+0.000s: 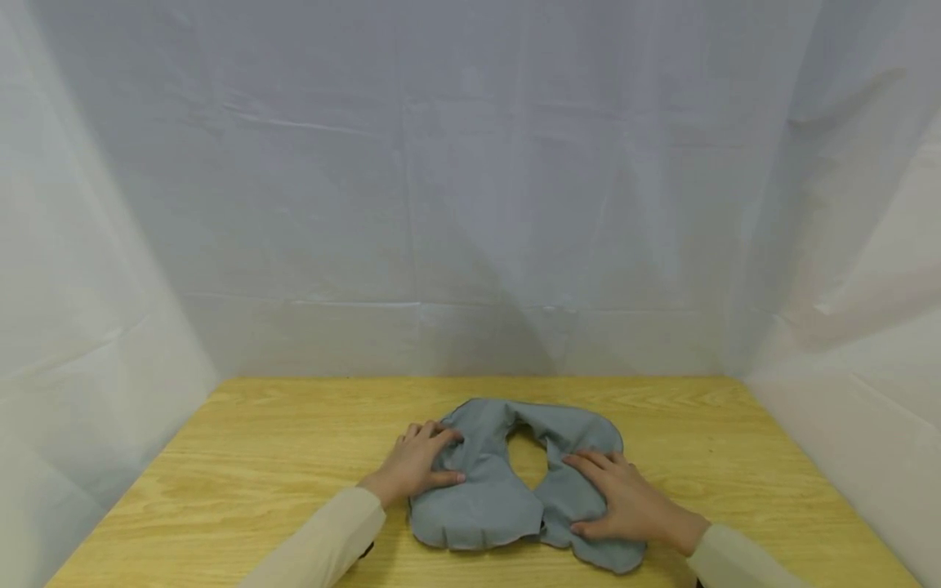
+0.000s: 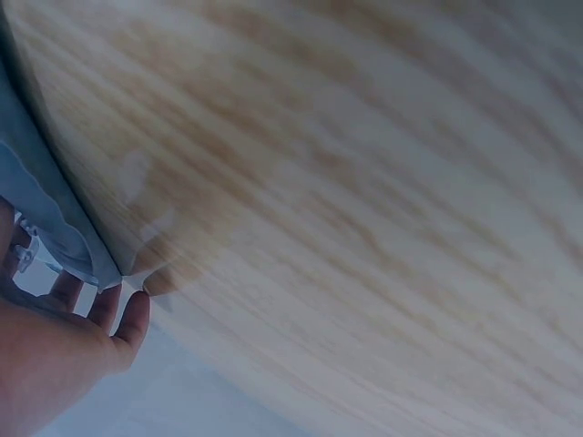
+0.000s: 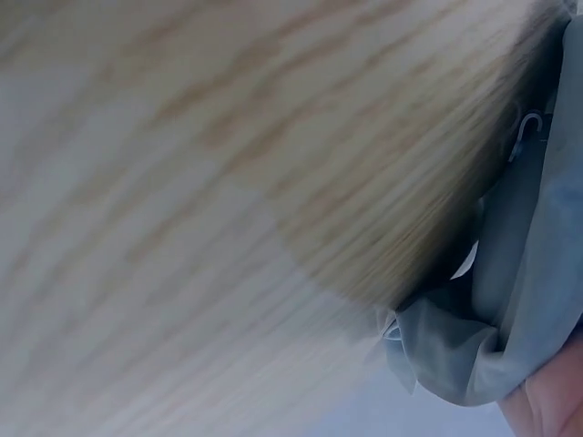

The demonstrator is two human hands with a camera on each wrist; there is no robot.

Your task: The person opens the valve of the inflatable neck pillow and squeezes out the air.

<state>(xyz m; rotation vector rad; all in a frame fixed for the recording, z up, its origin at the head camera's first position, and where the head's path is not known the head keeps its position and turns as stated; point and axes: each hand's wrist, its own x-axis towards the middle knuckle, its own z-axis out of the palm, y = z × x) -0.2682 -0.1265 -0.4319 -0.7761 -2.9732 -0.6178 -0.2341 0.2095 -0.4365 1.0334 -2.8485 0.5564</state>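
Note:
A grey U-shaped neck pillow (image 1: 478, 506) lies on the wooden table, its surface wrinkled and its two ends meeting at the near side. My left hand (image 1: 417, 464) rests on its left side, fingers spread and a little bent, thumb lying on top. On the right arm of the pillow rests my right hand (image 1: 625, 498), with fingers and thumb spread apart. A clear plastic valve (image 2: 25, 246) shows beside the left palm in the left wrist view. In the right wrist view the pillow (image 3: 537, 300) hides most of the right hand (image 3: 551, 396).
The wood-grain table (image 1: 279, 457) extends to both sides of the pillow. White sheeting (image 1: 470, 204) hangs behind the table and along its left and right sides.

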